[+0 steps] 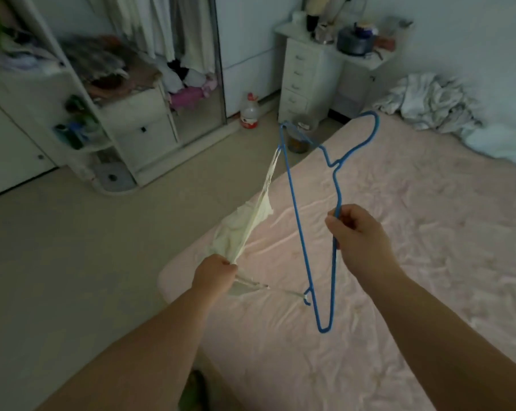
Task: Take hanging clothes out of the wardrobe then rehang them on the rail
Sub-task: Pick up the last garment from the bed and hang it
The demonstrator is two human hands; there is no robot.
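A blue hanger (310, 221) is held by the right hand (354, 232) over the pink bed (428, 203); a pale top (244, 229), gripped by the left hand (213, 274), is probably being pulled off. The far strap must be unhooked next

Dim room: pale tiled floor (58, 247), pink-sheeted bed (428, 232), white drawer unit (302, 81).

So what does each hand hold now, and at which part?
The right hand grips the blue hanger on one sloping arm. The left hand grips the pale garment at its bunched lower part.
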